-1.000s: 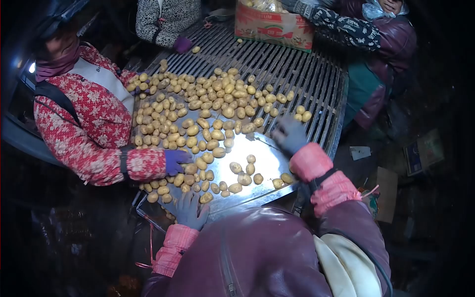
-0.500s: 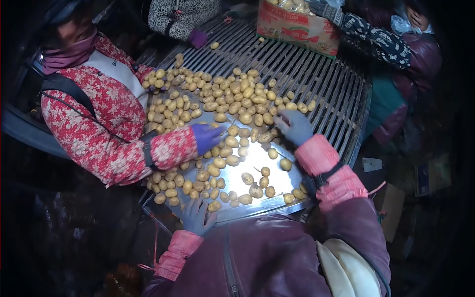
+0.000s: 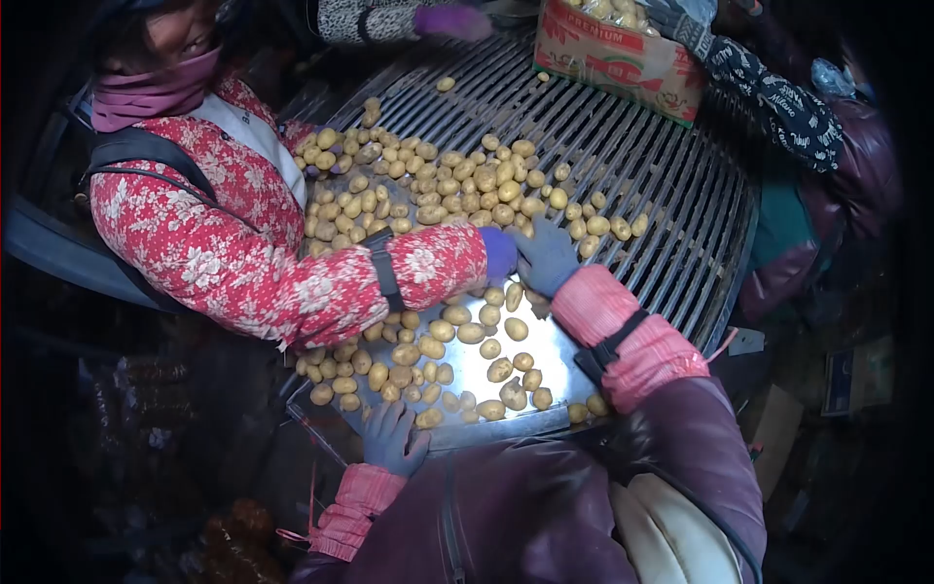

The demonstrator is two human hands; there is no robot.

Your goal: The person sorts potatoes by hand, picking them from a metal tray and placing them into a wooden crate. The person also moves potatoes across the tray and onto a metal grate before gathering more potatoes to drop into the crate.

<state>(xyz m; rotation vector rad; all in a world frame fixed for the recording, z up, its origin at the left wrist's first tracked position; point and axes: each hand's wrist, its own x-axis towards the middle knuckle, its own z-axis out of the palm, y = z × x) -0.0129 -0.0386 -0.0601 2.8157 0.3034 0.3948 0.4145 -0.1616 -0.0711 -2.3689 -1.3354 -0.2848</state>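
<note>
My left hand (image 3: 394,440), in a grey-blue glove, rests at the near edge of the metal sheet (image 3: 556,343) with its fingers stretched out beside some potatoes (image 3: 428,417). In the middle, my right hand (image 3: 547,258), gloved the same way, reaches over the front of the potato pile (image 3: 467,185). Its fingers are stretched and apart, and no potato shows in its grasp; the fingertips are partly hidden. Touching or nearly touching it is a co-worker's purple-gloved hand (image 3: 500,255). More potatoes (image 3: 514,392) lie scattered on the sheet.
A slatted metal rack (image 3: 671,195) stretches behind and right of the pile. On it stands a red-printed cardboard box (image 3: 618,68) of potatoes, with another person's gloved hand (image 3: 681,24) on top. A co-worker's floral sleeve (image 3: 321,292) crosses from the left. Another purple glove (image 3: 452,21) is at the back.
The co-worker's purple-gloved hand has moved right, up to my right hand. My right hand has shifted slightly left and down. My left hand stays by the edge. The view has shifted slightly.
</note>
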